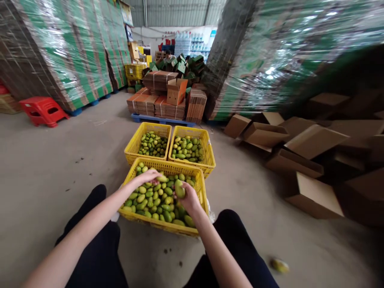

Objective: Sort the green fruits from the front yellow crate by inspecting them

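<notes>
Three yellow crates are grouped between a person's knees and just beyond: the near crate (163, 227) closest, the rear left crate (133, 143) and rear right crate (207, 147) past its far edge, probably for easy reach. Toward the near crate's right edge, the right hand (190, 198) grasps a green-yellow fruit (180, 189) upright, perhaps for inspection. Near the far edge, the left hand's (149, 176) fingers curl beside another fruit (163, 179); their grip cannot be confirmed. No brand or label is legible.
</notes>
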